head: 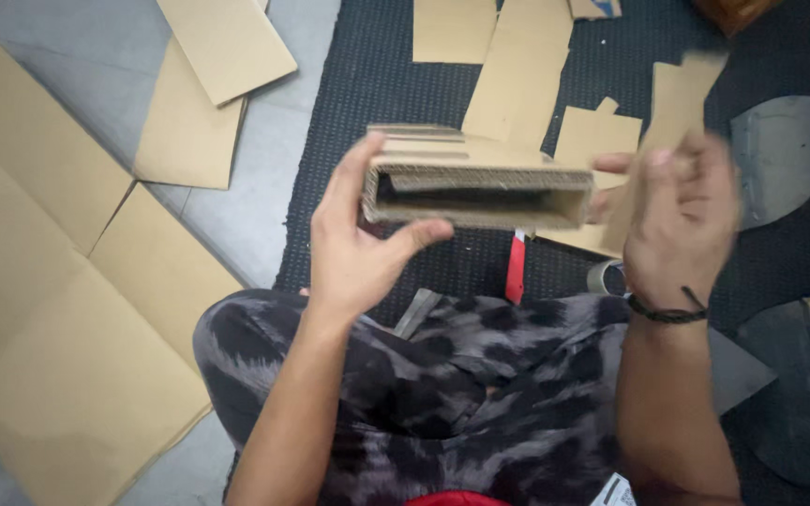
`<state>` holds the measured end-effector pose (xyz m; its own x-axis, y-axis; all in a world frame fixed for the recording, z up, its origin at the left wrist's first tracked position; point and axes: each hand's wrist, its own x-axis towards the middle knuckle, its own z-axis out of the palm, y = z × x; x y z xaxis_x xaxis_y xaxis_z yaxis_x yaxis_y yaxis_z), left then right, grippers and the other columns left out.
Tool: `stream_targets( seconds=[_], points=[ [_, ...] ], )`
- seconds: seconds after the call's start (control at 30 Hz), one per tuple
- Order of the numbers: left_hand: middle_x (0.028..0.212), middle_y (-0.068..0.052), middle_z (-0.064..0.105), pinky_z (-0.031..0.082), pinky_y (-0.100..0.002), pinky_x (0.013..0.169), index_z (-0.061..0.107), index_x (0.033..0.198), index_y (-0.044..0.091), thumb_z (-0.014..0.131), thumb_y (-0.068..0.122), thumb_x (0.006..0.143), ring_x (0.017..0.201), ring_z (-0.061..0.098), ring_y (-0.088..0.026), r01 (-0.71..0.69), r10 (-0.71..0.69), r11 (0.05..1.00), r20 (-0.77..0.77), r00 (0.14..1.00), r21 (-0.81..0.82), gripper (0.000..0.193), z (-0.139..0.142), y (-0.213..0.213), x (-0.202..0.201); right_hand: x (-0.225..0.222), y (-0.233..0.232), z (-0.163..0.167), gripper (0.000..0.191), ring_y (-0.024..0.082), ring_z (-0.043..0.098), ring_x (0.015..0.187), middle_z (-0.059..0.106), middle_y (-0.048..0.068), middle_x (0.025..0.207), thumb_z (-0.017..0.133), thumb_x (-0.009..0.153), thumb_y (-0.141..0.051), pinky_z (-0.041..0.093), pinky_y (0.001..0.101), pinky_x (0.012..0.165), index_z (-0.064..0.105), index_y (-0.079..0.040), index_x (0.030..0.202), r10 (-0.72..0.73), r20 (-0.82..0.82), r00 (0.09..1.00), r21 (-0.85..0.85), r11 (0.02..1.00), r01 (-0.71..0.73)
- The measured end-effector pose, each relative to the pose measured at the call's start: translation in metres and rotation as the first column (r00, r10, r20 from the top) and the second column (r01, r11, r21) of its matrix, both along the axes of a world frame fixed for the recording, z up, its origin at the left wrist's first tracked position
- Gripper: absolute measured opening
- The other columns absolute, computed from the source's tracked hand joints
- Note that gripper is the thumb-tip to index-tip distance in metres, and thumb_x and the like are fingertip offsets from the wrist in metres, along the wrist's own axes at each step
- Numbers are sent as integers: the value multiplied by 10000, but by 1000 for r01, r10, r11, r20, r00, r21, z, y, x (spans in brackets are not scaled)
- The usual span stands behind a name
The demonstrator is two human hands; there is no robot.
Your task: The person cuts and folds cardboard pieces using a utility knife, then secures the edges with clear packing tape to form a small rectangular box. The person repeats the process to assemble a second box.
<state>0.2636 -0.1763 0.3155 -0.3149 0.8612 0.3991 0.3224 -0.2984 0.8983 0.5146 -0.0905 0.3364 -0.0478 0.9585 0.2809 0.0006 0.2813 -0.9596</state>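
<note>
Folded corrugated cardboard sleeve (476, 192), open end toward camera, held above the lap over the near edge of the black mat (386, 66). Left hand (360, 239) clamped on its left end, thumb below, fingers on top. Right hand (677, 211) blurred at its right end beside a cardboard strip (672, 103); grip unclear. Red-handled cutter (516, 269) on the mat beneath.

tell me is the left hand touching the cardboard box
Touching: the head view shows the left hand gripping the cardboard box's left end, thumb under, fingers on top.

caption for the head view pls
Both hands, left hand and right hand, hold a flat cardboard sleeve above a dark mat.
</note>
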Motion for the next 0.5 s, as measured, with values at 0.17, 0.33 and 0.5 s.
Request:
stream_targets(
  seconds=[0.17,0.33,0.5],
  points=[
    [1401,-165,619,569,-363,1076,531,1453,46,968,365,762,1262,666,-236,-202,205,979,-184,961,34,878,1,4,-6,5,-14,45,358,160,622,898,596,144,1069,526,1109,-102,541,276,744,589,-55,1458,-111,578,808,362,923,-132],
    [1432,-134,590,455,-376,1188,459,1511,56,949,361,810,1368,559,-264,-125,135,987,-101,986,99,908,-10,7,-7,-15,-12,58,329,204,630,975,620,126,1064,761,931,-80,570,304,794,712,-170,1243,-29,771,637,457,722,-520],
    [1438,-117,514,422,-399,1242,443,1496,63,927,373,804,1399,502,-285,36,-46,984,54,997,173,900,-24,18,-11,-42,-8,60,339,278,572,1089,670,10,1098,848,814,-112,472,420,931,814,-257,1119,-146,802,579,537,599,-594]
  ],
)
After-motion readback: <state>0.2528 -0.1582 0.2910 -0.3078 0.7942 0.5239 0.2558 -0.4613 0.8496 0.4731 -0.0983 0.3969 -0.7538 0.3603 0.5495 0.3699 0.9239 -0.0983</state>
